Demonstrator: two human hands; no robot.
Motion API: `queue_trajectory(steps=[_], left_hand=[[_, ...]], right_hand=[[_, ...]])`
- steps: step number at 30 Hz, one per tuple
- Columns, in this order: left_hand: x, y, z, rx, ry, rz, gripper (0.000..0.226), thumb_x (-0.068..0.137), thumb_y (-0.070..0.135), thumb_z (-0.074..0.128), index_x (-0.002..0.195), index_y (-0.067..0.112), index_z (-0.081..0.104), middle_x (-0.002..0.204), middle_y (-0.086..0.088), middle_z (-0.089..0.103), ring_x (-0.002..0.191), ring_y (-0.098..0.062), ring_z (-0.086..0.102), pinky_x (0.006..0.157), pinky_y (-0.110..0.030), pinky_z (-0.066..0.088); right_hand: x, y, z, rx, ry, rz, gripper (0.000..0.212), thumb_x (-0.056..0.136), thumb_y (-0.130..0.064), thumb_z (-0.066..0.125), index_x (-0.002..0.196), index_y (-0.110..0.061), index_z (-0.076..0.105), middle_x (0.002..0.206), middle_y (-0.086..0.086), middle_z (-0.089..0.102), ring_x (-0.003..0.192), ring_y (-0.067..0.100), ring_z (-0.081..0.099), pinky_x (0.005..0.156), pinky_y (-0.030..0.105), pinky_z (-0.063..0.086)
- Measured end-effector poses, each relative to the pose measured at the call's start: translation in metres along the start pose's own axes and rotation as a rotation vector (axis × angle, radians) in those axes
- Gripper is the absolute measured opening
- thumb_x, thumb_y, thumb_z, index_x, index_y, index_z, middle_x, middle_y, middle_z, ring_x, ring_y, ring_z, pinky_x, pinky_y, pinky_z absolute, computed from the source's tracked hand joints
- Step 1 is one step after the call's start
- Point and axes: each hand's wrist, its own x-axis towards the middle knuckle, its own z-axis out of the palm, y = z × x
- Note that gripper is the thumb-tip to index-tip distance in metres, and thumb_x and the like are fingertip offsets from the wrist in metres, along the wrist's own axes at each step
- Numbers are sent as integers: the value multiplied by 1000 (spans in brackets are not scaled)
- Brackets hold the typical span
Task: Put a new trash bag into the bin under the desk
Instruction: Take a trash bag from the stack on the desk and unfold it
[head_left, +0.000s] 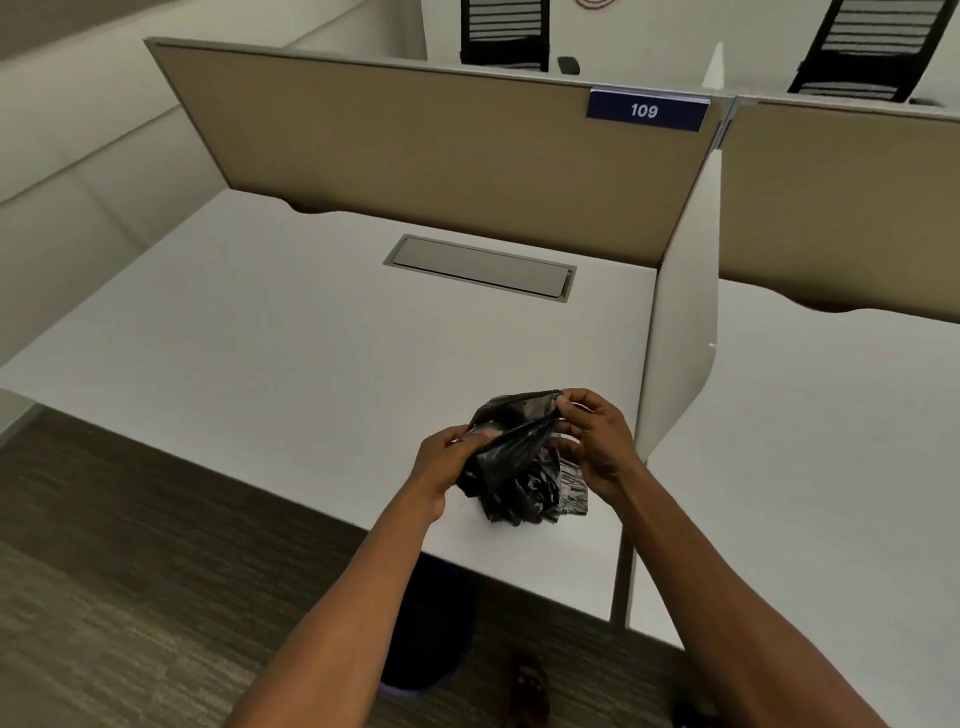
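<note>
A crumpled black trash bag is held over the white desk near its front right corner. My left hand pinches the bag's left edge and my right hand grips its upper right edge, so the top of the bag is pulled apart. The bag's lower part rests bunched on the desk top. A dark blue bin stands on the floor below the desk's front edge, partly hidden by my left forearm.
A tan partition with a blue "109" label closes the back of the desk. A white side divider separates it from the neighbouring desk. A grey cable hatch sits in the desk. The floor is dark carpet.
</note>
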Motion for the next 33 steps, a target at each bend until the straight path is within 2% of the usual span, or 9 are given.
queue_trajectory(steps=[5, 11, 16, 20, 23, 26, 28, 30, 33], left_hand=[[-22, 10, -24, -82, 209, 100, 32, 75, 22, 87, 104, 18, 75, 103, -6, 76, 88, -18, 73, 68, -27, 56], [-62, 11, -65, 21, 117, 60, 40, 69, 50, 87, 71, 13, 73, 74, 0, 78, 67, -8, 71, 57, -23, 53], [-98, 4, -101, 122, -12, 106, 29, 78, 37, 85, 71, 10, 76, 78, -4, 78, 79, -15, 72, 59, -19, 53], [-122, -11, -129, -44, 39, 15, 27, 87, 16, 77, 101, -8, 74, 103, -26, 76, 90, -32, 72, 86, -45, 60], [-140, -32, -159, -1, 70, -45, 22, 85, -2, 72, 106, 3, 67, 107, -30, 69, 87, -32, 70, 77, -41, 59], [-156, -61, -193, 180, 330, -39, 48, 78, 2, 77, 119, 13, 56, 109, -17, 66, 102, -32, 68, 86, -41, 59], [-168, -81, -210, 199, 410, -18, 40, 76, 5, 78, 113, 10, 65, 107, -15, 71, 100, -32, 69, 89, -44, 59], [-179, -102, -222, 188, 350, -17, 29, 76, 10, 84, 103, 7, 73, 102, -16, 76, 97, -32, 70, 86, -43, 58], [-195, -128, -238, 182, 46, -72, 38, 75, 22, 89, 101, -1, 75, 101, -24, 77, 96, -35, 72, 85, -46, 57]], right_hand=[[-20, -3, 19, -26, 184, -55, 12, 96, -4, 63, 92, -13, 68, 86, 8, 70, 70, 22, 65, 64, 34, 55], [-62, 2, 60, 3, 149, -101, 15, 100, -7, 57, 95, -14, 69, 81, 4, 70, 67, 17, 65, 57, 27, 55], [-103, 14, 115, -174, -14, -111, 18, 99, -13, 60, 93, -20, 75, 88, 2, 76, 80, 17, 69, 60, 24, 54], [-134, 35, 160, -290, -151, -180, 16, 100, -18, 61, 97, -22, 76, 96, 3, 78, 86, 15, 74, 68, 22, 55], [-150, 43, 175, -268, 63, -352, 14, 98, -20, 64, 93, -26, 76, 84, -5, 75, 78, 7, 70, 67, 21, 56], [-172, 54, 167, -294, 407, -481, 14, 99, -21, 63, 92, -30, 71, 83, -8, 72, 74, -2, 68, 62, 11, 51], [-191, 77, 157, -331, 504, -483, 16, 99, -23, 61, 91, -35, 67, 89, -7, 71, 78, -2, 67, 61, 10, 51], [-207, 112, 147, -404, 549, -386, 16, 100, -26, 59, 90, -38, 64, 93, -7, 69, 85, 4, 66, 66, 19, 53], [-227, 161, 135, -350, 564, -100, 12, 101, -21, 58, 101, -30, 65, 101, 5, 68, 90, 23, 67, 68, 32, 53]])
